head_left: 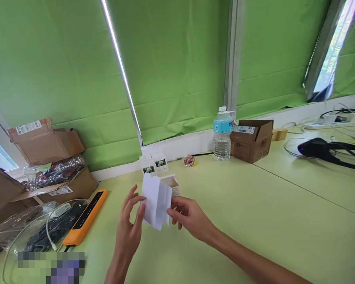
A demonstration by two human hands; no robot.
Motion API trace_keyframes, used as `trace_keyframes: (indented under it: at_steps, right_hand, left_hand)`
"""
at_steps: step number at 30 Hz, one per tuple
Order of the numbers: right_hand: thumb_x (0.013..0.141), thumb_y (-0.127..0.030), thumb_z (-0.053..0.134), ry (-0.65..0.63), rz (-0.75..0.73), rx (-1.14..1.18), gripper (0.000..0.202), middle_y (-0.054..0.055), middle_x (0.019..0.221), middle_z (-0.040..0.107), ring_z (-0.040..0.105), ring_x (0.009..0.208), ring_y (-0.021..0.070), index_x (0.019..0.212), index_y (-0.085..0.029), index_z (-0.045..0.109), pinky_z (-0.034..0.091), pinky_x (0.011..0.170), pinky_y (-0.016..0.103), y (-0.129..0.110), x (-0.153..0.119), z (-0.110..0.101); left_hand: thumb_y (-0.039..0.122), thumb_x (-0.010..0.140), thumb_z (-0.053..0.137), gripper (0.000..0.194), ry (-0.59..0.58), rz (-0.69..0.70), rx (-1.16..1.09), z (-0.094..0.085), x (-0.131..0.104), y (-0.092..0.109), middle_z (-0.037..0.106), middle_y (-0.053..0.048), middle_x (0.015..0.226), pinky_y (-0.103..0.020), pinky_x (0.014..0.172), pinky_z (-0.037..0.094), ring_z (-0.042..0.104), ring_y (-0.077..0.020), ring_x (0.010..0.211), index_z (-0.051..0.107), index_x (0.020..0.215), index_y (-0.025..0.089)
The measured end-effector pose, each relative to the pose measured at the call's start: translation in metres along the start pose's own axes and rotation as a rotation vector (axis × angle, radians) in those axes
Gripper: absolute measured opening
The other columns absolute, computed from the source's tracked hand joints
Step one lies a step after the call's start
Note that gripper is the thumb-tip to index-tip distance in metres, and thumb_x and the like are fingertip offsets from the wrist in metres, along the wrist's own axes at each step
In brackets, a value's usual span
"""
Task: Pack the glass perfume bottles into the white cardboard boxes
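A folded white paper (pixel 152 199) is held up above the green table, its panels partly spread. My right hand (pixel 189 216) pinches the paper's right edge between thumb and fingers. At the left edge, my left hand (pixel 130 225) touches the sheet with its fingertips, the fingers apart and curved. Behind the paper stands a small open white box (pixel 174 185), partly hidden. Farther back, small white boxes with a plant picture (pixel 161 163) stand against the wall ledge.
A water bottle (pixel 222 136) and open carton (pixel 251 141) stand at the back. Left are an orange power strip (pixel 85 219), cardboard boxes (pixel 47 146) and bagged cables (pixel 57 225). Black glasses (pixel 319 152) lie at right; a small red wrapped item (pixel 189 160) sits mid-back.
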State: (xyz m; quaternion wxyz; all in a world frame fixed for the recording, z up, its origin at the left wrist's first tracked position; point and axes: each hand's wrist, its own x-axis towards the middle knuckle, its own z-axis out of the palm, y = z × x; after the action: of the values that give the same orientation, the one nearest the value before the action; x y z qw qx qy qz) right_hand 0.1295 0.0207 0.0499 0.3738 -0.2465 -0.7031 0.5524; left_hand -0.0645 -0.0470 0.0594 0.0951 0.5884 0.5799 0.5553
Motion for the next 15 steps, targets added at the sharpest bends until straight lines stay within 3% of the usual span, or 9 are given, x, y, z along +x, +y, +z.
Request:
trace_keyframes:
  at_steps: [5, 9, 15]
  right_hand:
    - [0.080, -0.042, 0.060, -0.018, 0.041, -0.020, 0.028, 0.002, 0.082, 0.063, 0.058, 0.059, 0.0111, 0.096, -0.019, 0.066, 0.047, 0.046, 0.020, 0.009, 0.001, 0.000]
    - [0.075, -0.044, 0.065, -0.054, 0.082, 0.069, 0.040, 0.005, 0.095, 0.064, 0.062, 0.055, 0.0114, 0.105, -0.018, 0.064, 0.048, 0.041, 0.021, 0.014, 0.003, -0.002]
    - [0.074, -0.051, 0.065, -0.159, 0.140, 0.197, 0.047, 0.006, 0.088, 0.066, 0.063, 0.053, 0.0137, 0.102, -0.013, 0.067, 0.053, 0.046, 0.027, 0.013, 0.011, -0.014]
  left_hand:
    - [0.043, 0.086, 0.053, 0.033, -0.079, -0.209, -0.264, 0.009, 0.003, -0.014, 0.060, -0.009, 0.120, -0.030, 0.080, 0.048, 0.060, -0.0201, 0.103, 0.049, 0.111, 0.023]
    - [0.042, 0.082, 0.059, 0.057, -0.130, -0.312, -0.393, 0.002, 0.006, -0.012, 0.061, -0.009, 0.121, -0.031, 0.084, 0.049, 0.060, -0.0212, 0.105, 0.039, 0.132, 0.025]
    - [0.043, 0.078, 0.063, 0.047, -0.357, -0.397, -0.461, -0.003, 0.008, -0.007, 0.062, -0.010, 0.123, -0.037, 0.093, 0.048, 0.059, -0.0255, 0.110, 0.059, 0.119, 0.019]
